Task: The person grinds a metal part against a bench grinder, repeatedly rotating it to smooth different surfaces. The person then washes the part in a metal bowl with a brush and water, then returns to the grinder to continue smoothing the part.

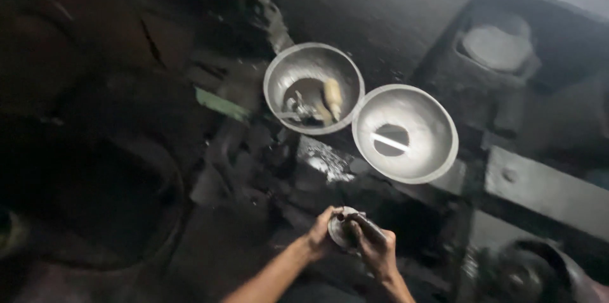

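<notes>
My left hand point(319, 234) cups a small round metal piece point(340, 232) low in the frame, over a dark greasy machine bed. My right hand point(379, 253) presses a thin dark tool point(366, 226) against the top of that piece. Both hands touch each other around it. Farther off stand two grey metal bowls. The left bowl point(313, 87) holds a pale wooden-handled tool point(333, 98) and small metal bits. The right bowl point(405, 133) has a round hole in its bottom with a bright strip across it.
A dark block with a round grey disc point(497, 47) set in it stands at the upper right. A flat grey metal bar point(547, 190) runs along the right. A large dark round rim point(127, 214) lies at the left. A green strip point(221, 105) shows near the left bowl.
</notes>
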